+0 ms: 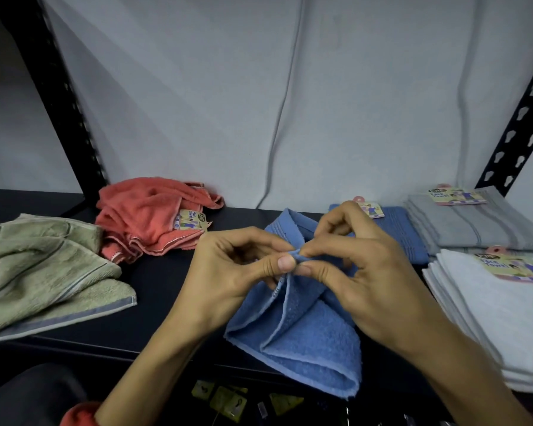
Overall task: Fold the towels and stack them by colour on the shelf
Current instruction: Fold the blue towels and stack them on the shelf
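Note:
A blue towel (305,336) hangs in front of me over the dark shelf (154,290), partly gathered into folds. My left hand (237,269) and my right hand (360,269) meet at its top edge, each pinching the cloth between thumb and fingertips. Behind my right hand lies a folded blue towel (403,232) with a paper tag. A folded grey stack (471,222) sits at the back right, and a folded white stack (502,318) lies in front of it. On the left are a crumpled coral towel (148,216) and a loose green towel (43,265).
Black slotted shelf uprights stand at the back left (62,99) and back right (517,130). A pale wall with hanging cables is behind the shelf. Small yellow-green hooks (228,401) lie below the shelf's front edge.

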Motion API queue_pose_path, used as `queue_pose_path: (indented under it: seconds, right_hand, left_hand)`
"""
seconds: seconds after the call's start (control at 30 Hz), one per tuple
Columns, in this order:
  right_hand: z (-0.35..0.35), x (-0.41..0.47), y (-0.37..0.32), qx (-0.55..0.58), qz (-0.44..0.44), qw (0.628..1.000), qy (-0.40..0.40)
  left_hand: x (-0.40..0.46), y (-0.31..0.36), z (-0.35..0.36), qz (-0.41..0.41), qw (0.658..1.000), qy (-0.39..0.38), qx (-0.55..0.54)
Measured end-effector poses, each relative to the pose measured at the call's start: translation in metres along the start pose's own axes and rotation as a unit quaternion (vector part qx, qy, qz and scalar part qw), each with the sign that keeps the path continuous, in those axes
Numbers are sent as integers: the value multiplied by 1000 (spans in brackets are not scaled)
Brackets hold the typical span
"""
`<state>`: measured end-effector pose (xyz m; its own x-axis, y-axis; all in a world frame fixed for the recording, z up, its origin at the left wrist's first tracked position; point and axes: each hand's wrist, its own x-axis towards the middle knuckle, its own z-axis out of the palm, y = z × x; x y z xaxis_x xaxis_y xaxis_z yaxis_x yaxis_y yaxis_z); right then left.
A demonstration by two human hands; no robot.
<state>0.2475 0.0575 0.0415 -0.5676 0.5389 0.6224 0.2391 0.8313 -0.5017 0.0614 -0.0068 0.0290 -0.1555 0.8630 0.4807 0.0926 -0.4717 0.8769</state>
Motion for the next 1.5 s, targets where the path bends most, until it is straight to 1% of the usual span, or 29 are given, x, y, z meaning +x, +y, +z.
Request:
queue_pose_path:
  seconds: [0.17,0.27,0.37,0.5,0.57,0.6,0.63,0.67,0.73,0.77,0.83,0.9,0.93,1.07,1.13,1.2,1.27,1.33,1.43,1.5]
  right_hand:
    - [-2,1,-2,17,-21,1000,13]
    - [1,2,-3,31,-4,999,18]
    - [1,2,-2,21,12,999,35]
    - [4,2,1,-12,-11,1000,10]
    - [8,5,3,5,-25,999,21]
    - [9,8,4,13,-28,999,44]
    - [8,11,6,21,-26,997,74]
    - [6,16,9,35,-17,994,103]
    - [0,24,11,65,12,986,155]
    - [-4,28,12,68,23,981,180]
    - [-9,36,13,53,37,974,216]
    - [-11,40,12,37,27,971,235]
    - [-10,42,13,25,16,969,244]
    - [-7,43,18,-64,-14,964,258]
    - [-11,44,21,-68,-13,959,274]
    - [-17,44,23,-45,-9,954,295]
    - [-23,44,22,-30,-14,948,316]
    - [-26,43,20,-25,-21,945,325]
    - [-23,42,15,-10,-24,947,320]
    - [-22,42,12,5,-17,949,316]
  left_hand:
    - [-2,-4,1,-3,999,21,-31]
    - [-3,-3,4,3,999,29,-37]
    - [-4,-4,2,16,999,26,-29]
    - [-4,-3,5,37,999,25,-20]
    - [-2,-1,7,28,997,29,-71]
    - [-1,0,6,7,993,26,-112]
    - [1,2,5,-9,991,16,-129]
    - [2,2,2,-8,994,5,-110]
    - [1,3,-3,28,999,-16,38]
    - [-1,3,-4,44,991,-23,121]
    - [-7,0,-2,65,962,-34,262]
    - [-13,-5,0,84,930,-32,355]
    - [-14,-8,-1,85,919,-28,385]
    - [-13,-18,-15,50,886,9,461]
    - [-12,-22,-23,23,872,14,489]
    - [-16,-27,-26,-2,860,-10,510]
    - [-27,-32,-21,-22,869,-43,492]
    - [-40,-36,-16,-25,873,-49,485]
    - [-45,-42,-31,-4,855,-11,518]
    - [-34,-43,-52,-11,859,35,511]
